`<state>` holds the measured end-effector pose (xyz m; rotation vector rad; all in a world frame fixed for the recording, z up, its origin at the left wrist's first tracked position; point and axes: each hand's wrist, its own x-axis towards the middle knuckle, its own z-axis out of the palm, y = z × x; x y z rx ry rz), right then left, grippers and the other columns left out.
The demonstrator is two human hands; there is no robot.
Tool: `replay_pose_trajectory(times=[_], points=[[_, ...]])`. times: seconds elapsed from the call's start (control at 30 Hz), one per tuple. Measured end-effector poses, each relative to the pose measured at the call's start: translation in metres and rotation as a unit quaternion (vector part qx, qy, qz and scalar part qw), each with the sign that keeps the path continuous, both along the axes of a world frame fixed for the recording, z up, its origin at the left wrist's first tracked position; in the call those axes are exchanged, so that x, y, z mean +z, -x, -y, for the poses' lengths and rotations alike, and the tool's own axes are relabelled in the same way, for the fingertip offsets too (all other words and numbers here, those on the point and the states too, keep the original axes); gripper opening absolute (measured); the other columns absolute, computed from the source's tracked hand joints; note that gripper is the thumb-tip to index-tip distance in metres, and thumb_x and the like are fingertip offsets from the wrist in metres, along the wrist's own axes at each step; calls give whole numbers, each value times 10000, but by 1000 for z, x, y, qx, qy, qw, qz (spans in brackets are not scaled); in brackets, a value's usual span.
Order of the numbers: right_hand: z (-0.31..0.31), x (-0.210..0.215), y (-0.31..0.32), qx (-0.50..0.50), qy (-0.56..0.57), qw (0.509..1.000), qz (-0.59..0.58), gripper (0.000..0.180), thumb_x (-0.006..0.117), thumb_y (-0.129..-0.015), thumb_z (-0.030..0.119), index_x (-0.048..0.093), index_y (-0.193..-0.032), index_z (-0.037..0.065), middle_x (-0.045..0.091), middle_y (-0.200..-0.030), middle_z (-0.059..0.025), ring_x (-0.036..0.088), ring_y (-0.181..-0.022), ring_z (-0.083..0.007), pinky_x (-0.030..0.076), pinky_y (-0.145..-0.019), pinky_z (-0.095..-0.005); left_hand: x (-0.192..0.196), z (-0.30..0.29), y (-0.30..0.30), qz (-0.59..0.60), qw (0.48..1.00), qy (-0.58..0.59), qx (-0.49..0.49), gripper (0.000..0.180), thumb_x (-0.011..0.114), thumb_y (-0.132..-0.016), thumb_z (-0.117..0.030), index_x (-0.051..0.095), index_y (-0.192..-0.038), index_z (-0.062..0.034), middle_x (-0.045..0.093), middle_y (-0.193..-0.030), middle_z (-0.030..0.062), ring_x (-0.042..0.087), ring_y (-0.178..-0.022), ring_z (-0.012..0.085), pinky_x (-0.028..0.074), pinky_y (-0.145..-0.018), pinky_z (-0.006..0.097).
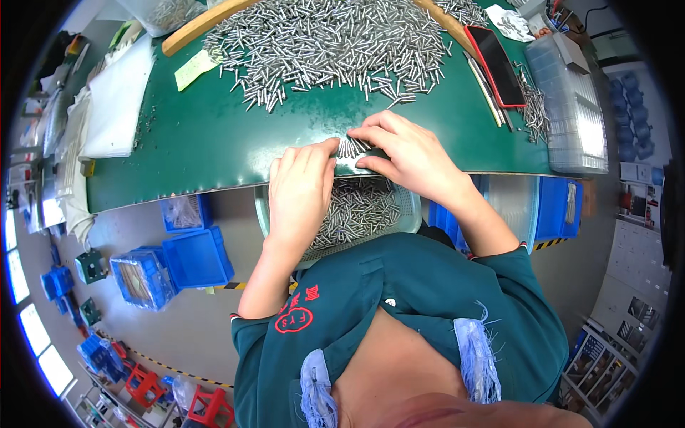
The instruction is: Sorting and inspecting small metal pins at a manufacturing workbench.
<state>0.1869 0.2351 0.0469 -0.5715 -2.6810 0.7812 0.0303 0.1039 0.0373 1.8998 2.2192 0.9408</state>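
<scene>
Between my two hands, near the front edge of the green tabletop (pixel 207 153), a small row of metal pins (pixel 351 148) lies side by side, fanned slightly. My left hand (pixel 301 184) closes in from the left, fingers together and their tips against the row's left end. My right hand (pixel 410 151) curls round the other side, index finger behind the pins and thumb in front. Farther back spreads a large heap of similar metal pins (pixel 328 46). Just below the table edge, a pale green basket (pixel 412 212) at my lap holds many more pins.
Wooden bars (pixel 203 27) flank the heap. On the right lie a red-cased phone (pixel 497 68), pens (pixel 485 91) and clear plastic trays (pixel 571 107). A white sheet (pixel 121 103) and yellow note (pixel 195 69) are on the left. Blue bins (pixel 198 258) stand below.
</scene>
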Motion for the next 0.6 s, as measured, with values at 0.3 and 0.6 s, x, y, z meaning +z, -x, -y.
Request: replay_pose_trajectory(times=[0.3, 0.6], points=[[4, -6, 9, 7, -93, 995, -30, 375, 754, -768, 287, 654, -1094, 129, 585, -978, -28, 612, -878, -220, 515, -747, -354, -2, 6, -5, 44, 999, 6, 0, 265, 643, -862, -28, 597, -1122, -52, 709, -1009, 27, 620, -875, 191, 442, -783, 335], [5, -13, 14, -11, -140, 987, -72, 362, 758, -751, 319, 661, -1057, 151, 580, -919, -8, 595, -823, -194, 506, -687, -329, -4, 26, -3, 221, 974, -3, 47, 198, 692, -824, -64, 657, -1019, -59, 671, -942, 38, 588, -830, 231, 455, -783, 352]])
